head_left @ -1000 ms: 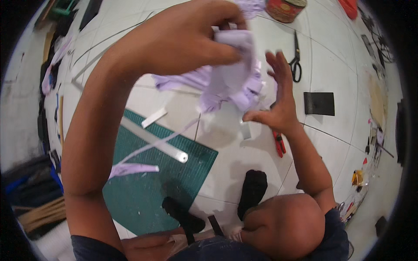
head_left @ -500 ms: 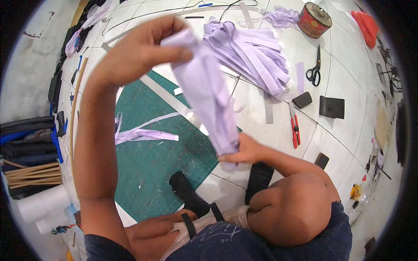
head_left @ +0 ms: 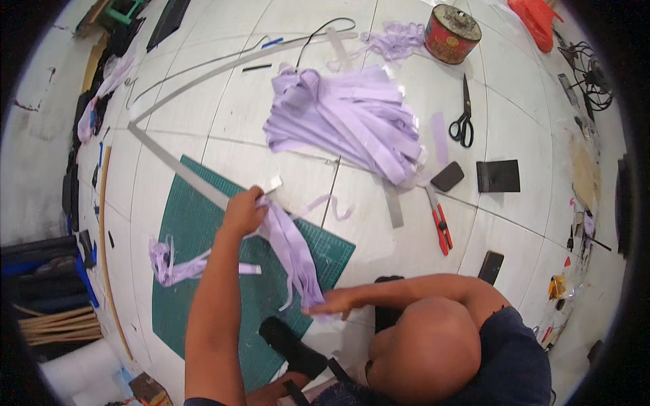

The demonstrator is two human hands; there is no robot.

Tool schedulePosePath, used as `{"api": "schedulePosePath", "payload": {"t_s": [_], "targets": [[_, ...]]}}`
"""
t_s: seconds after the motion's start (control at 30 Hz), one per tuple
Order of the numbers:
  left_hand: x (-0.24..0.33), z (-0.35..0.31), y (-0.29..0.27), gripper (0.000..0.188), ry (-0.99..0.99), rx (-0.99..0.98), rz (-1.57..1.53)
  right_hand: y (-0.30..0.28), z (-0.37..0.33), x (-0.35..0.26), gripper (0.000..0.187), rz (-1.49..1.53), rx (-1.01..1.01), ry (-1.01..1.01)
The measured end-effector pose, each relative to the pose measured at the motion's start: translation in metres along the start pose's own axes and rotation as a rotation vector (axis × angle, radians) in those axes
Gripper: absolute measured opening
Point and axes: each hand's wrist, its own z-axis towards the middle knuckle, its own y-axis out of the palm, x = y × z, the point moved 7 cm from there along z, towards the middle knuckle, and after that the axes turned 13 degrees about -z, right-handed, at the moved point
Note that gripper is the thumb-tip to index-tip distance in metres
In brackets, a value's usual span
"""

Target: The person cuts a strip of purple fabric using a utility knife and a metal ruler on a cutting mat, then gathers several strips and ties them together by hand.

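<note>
A bundle of lilac fabric strips (head_left: 292, 247) hangs slantwise over the green cutting mat, held at both ends. My left hand (head_left: 244, 211) is closed round its upper end. At the lower end, near my foot, my right hand (head_left: 336, 302) has its fingers against the strips, with a bit of cloth showing below them. Thin lilac offcuts (head_left: 172, 265) lie loosely on the cutting mat (head_left: 196, 308), left of the bundle. Beyond the mat, a large pile of lilac strips (head_left: 345, 122) is spread on the floor.
A metal L-square (head_left: 179, 166) reaches onto the mat. Black scissors (head_left: 464, 118), a red cutter knife (head_left: 441, 227), a dark block (head_left: 447, 176), a black square piece (head_left: 498, 176) and a phone (head_left: 491, 267) lie at right. A red tin (head_left: 452, 35) stands at the far right.
Both hands have come down with the lilac bundle, the left one most, from raised up high to low over the mat. The view has shifted, showing more floor at the far side.
</note>
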Motion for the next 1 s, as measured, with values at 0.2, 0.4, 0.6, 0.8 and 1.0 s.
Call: {"api": "schedulePosePath", "payload": {"t_s": [0.2,0.4,0.6,0.8,1.0], "targets": [[0.037,0.038,-0.01,0.038,-0.008,0.054,0.084,-0.036,-0.073,0.002,0.092,-0.695,-0.288,0.026],[0.11,0.17,-0.061,0.072,0.215,0.293,-0.304,-0.071,-0.061,0.011,0.07,-0.473,-0.071,-0.139],[0.168,0.251,-0.062,0.085,-0.13,0.143,0.118,-0.108,-0.075,0.019,0.067,-0.322,0.307,-0.174],[0.182,0.256,-0.04,0.06,-0.038,0.075,0.338,-0.111,-0.08,0.031,0.063,-0.261,0.385,-0.178],[0.181,0.252,-0.038,0.043,0.128,0.122,0.119,-0.11,-0.076,0.036,0.06,-0.265,0.448,-0.183]]}}
